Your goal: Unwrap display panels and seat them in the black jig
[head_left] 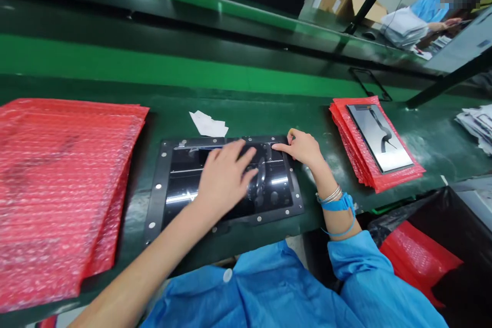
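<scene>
A black fixture frame (226, 225) with silver studs around its border lies flat on the green tabletop (246, 118), right in front of the person, and a glossy black panel (184, 174) sits inside it. The left hand (225, 177) rests open and flat on the middle of the panel, fingers spread and pointing toward the far edge. The right hand (303, 147) is at the frame's far right corner, loosely curled, its index finger stretched out and pressing on the upper edge of the panel; it grips nothing. A blue wrist strap (338, 204) and thin bangles circle the right wrist, and blue sleeves cover the lower arms near the body. To the left lies a large stack of red bubble bags (57, 189), just beside the frame. To the right, well apart from the frame, a smaller pile of red bags (361, 159) carries another panel (378, 136) with a dark ribbon cable on its face. Small white paper scraps (207, 124) lie just behind the frame. At the far right, across the line, another person in blue (430, 7) sits beside white sheets.
</scene>
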Available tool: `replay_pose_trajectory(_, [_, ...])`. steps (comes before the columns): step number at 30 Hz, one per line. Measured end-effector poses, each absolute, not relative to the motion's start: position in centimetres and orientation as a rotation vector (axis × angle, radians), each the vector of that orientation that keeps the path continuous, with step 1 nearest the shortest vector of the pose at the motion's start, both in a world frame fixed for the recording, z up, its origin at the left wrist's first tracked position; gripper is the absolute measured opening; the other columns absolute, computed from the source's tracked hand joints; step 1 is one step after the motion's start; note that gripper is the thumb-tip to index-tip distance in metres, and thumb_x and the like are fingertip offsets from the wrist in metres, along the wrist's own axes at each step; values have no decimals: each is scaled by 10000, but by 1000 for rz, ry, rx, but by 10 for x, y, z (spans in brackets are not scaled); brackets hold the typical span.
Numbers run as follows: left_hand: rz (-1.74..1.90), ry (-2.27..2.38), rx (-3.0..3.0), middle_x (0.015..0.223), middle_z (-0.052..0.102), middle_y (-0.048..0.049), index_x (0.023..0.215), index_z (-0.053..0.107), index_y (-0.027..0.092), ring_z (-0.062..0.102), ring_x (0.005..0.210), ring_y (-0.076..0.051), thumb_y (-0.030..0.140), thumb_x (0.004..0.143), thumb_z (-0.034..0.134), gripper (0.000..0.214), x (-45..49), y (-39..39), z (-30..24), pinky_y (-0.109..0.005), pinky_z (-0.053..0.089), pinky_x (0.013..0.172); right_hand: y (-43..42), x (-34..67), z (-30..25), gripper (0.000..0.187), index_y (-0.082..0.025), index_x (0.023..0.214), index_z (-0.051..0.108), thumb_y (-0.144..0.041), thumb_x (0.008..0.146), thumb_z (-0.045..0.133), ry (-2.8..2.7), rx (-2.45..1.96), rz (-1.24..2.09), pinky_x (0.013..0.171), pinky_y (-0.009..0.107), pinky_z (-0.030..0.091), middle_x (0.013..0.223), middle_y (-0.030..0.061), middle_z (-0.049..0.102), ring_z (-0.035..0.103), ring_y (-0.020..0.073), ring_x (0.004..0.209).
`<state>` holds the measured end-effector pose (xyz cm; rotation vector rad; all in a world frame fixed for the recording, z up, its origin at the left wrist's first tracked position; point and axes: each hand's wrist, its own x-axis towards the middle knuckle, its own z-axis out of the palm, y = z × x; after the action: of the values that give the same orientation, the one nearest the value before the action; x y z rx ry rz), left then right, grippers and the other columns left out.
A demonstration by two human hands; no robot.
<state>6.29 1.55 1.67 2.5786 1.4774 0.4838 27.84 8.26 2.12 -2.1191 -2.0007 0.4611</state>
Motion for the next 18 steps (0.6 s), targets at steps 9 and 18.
replay_pose_trajectory(9, [603, 1636, 2435, 1185, 590, -190, 1326, 481, 70, 520, 1113, -333, 318, 897, 521, 497, 56, 27, 19, -481, 387, 964, 74, 279, 15, 306, -221, 767, 634, -526, 753, 660, -1761, -1802, 658, 557, 262, 317, 527, -44, 521, 509, 153, 557])
replay_pose_trajectory(18, [1189, 1462, 2389, 1174, 605, -142, 1230, 542, 146, 533, 1115, -257, 260, 927, 447, 337, 42, 12, 28, -419, 362, 988, 57, 271, 10, 436, -208, 572, 648, -627, 590, 768, -1174, -1460, 1409, 565, 321, 524, 572, 32, 647, 632, 213, 585])
